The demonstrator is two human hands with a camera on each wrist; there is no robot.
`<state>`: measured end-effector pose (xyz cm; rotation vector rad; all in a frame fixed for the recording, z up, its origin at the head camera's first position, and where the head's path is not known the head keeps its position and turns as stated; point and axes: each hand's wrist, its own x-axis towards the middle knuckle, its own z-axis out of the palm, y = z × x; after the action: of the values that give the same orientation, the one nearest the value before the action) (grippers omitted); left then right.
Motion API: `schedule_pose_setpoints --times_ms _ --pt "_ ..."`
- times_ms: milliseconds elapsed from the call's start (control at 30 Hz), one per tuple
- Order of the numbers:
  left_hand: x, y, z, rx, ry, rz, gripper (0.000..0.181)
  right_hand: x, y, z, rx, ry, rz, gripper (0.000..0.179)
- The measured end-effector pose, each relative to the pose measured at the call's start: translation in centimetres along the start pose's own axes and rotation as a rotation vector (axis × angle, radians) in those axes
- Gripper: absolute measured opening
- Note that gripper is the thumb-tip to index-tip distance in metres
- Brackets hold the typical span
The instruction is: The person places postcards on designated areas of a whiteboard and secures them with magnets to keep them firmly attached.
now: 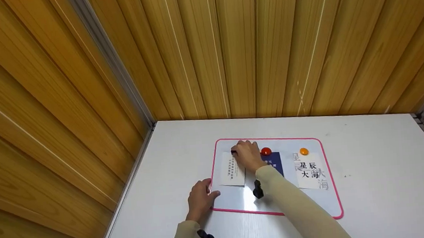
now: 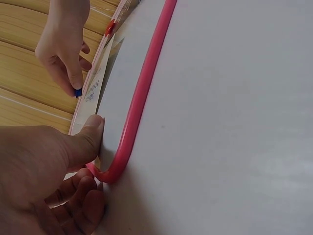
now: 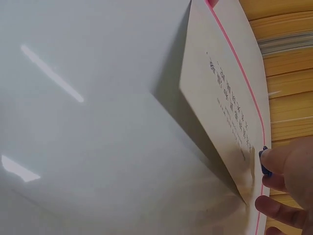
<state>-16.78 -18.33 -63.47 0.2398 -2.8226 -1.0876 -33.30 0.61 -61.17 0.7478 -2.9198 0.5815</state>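
Observation:
A whiteboard (image 1: 231, 198) with a pink rim lies on the table. My left hand (image 1: 200, 200) grips its left edge, thumb on the face and fingers curled at the rim, as the left wrist view shows. At the board's upper left, my right hand (image 1: 248, 156) pinches a small blue magnet (image 3: 265, 164) at the top of a white card (image 1: 232, 175) with printed characters. The card's lower end stands off the board and casts a shadow in the right wrist view. Whether the magnet touches the card is hard to see.
A dark blue card (image 1: 274, 161) under a red magnet (image 1: 266, 151) is partly covered by the right arm. To the right, an orange magnet (image 1: 304, 151) sits atop another white card (image 1: 307, 179). Wood-patterned walls (image 1: 237, 56) border the white table (image 1: 382, 166).

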Motion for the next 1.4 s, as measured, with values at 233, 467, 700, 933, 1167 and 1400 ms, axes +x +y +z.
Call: schedule_pose_setpoints --times_ms 233,467,700,933,1167,1400 --pt "-0.17 0.12 -0.05 -0.017 -0.008 -0.020 0.054 0.27 -0.10 0.30 -0.001 -0.031 0.022 0.025" --pt "-0.10 0.17 -0.14 -0.012 -0.007 -0.015 0.053 0.41 -0.20 0.36 -0.011 -0.030 0.030 0.024" --pt "0.00 0.03 -0.18 0.010 -0.004 0.005 0.054 0.42 -0.02 0.56 -0.004 -0.019 0.025 0.025" --pt "-0.07 0.05 -0.15 0.003 -0.005 0.000 0.054 0.36 0.05 0.86 -0.021 0.002 0.012 0.021" --pt "0.00 0.10 -0.12 0.009 -0.005 -0.011 0.054 0.40 0.06 0.79 -0.002 -0.015 0.017 0.024" --pt "-0.06 0.12 -0.20 -0.003 -0.002 -0.004 0.053 0.40 0.05 0.72 -0.009 -0.016 0.006 0.024"
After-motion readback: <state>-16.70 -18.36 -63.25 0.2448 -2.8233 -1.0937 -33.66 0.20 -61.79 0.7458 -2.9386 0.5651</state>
